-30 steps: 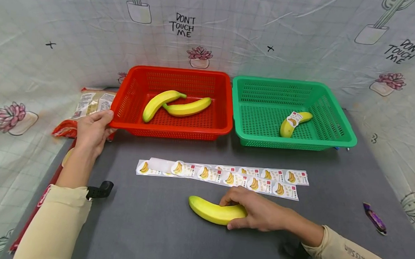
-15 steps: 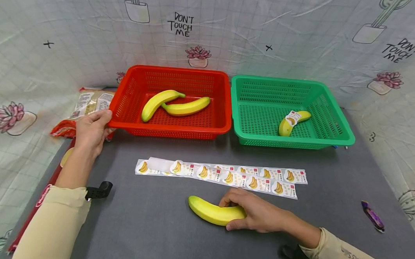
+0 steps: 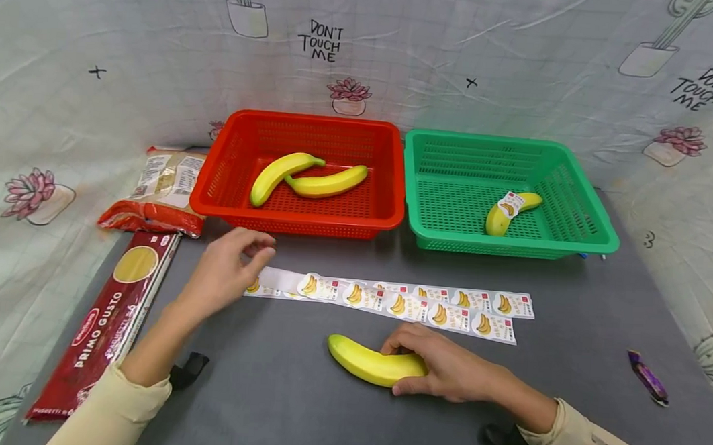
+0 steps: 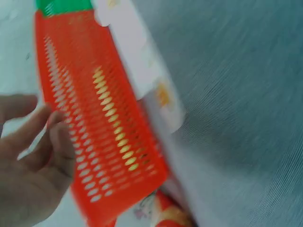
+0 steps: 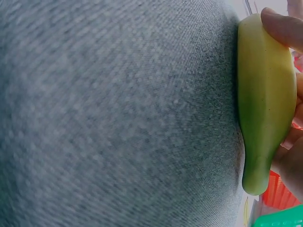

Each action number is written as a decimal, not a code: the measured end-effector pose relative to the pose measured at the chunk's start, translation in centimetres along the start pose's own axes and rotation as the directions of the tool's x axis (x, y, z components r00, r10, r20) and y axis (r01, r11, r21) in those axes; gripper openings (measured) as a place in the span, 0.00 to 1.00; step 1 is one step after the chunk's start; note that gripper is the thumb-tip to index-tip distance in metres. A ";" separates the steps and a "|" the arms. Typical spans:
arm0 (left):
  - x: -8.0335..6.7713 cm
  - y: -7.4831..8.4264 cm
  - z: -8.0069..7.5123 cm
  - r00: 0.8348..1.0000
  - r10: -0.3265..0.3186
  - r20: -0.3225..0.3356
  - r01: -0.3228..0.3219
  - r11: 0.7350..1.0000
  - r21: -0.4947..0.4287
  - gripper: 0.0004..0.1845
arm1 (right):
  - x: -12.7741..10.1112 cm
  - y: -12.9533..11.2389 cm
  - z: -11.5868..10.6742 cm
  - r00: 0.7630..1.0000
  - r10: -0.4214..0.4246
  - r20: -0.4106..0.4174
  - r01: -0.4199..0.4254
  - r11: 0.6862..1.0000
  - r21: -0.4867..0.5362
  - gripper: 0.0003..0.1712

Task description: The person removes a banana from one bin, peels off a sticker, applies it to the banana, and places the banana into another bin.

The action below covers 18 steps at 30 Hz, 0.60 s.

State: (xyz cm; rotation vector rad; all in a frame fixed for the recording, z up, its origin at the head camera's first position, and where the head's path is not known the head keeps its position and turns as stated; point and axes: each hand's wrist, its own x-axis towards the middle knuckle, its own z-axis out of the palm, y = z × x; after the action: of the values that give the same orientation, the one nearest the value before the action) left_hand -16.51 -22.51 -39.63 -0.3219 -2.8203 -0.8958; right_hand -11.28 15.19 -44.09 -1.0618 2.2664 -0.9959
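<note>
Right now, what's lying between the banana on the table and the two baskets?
In the head view, a strip of banana stickers lies on the grey table between the banana and the red basket and green basket.

The view is blurred; the left hand point(image 4: 26, 161) shows at the lower left, fingers loosely bent and holding nothing; just beside its fingertips runs the red basket point(image 4: 102, 137) wall; past the basket lies a white sticker strip point(image 4: 142, 66) on the grey bench point(image 4: 236, 118).

Four bananas point(image 3: 373, 366), two baskets point(image 3: 387, 217)
</note>
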 end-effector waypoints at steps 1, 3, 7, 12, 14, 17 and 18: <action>0.1 0.0 0.6 0.996 -0.001 0.095 -0.001 1.000 0.015 0.12 | 0.0 0.0 0.0 1.000 0.003 0.000 -0.003 1.000 0.000 0.22; 0.3 -0.2 1.6 0.972 -0.010 0.236 0.003 1.000 0.028 0.14 | 0.0 0.1 -0.1 1.000 0.007 0.000 -0.007 1.000 -0.003 0.22; 1.2 -0.9 3.2 0.938 0.003 0.348 -0.011 1.000 0.023 0.13 | 0.0 0.1 -0.1 1.000 0.018 0.003 -0.018 1.000 0.001 0.22; 2.2 -1.5 4.1 0.922 0.008 0.386 -0.004 1.000 -0.010 0.10 | 0.0 0.0 0.0 1.000 0.027 0.004 -0.027 1.000 -0.002 0.22; 2.4 -1.6 4.2 0.913 0.001 0.408 0.004 1.000 -0.011 0.08 | 0.0 -0.1 0.0 1.000 0.028 0.006 -0.028 1.000 -0.005 0.21; 2.7 -1.7 4.4 0.903 0.004 0.429 -0.001 1.000 -0.008 0.04 | 0.0 -0.2 0.1 1.000 0.023 0.003 -0.023 1.000 -0.015 0.21; 2.8 -1.6 4.4 0.902 0.011 0.431 -0.010 1.000 -0.006 0.03 | 0.0 -0.2 0.1 1.000 0.020 0.002 -0.020 1.000 -0.019 0.21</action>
State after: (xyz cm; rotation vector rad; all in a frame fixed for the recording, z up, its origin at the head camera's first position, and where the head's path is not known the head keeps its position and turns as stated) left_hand -20.05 -20.81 -43.46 -0.6042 -3.2115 -0.9238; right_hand -11.14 15.10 -43.99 -1.0455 2.2847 -0.9667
